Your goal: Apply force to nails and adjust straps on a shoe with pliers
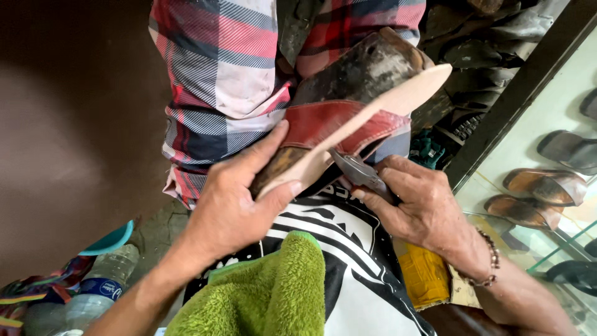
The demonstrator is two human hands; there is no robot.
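My left hand (233,202) grips the near end of a dark wooden shoe last (367,65) with a pale sole (404,93) laid against it, held out over my lap. A red leather strap (323,121) wraps across the last. My right hand (416,202) is closed on metal pincers (357,171) whose jaws meet the red strap at the sole's edge. A bead bracelet sits on that wrist.
A green towel (273,292) lies on my black and white shirt. Plaid shorts (224,68) cover my legs. A plastic water bottle (102,283) and a teal dish (109,241) lie at lower left. A glass case (541,162) with sandals stands at right.
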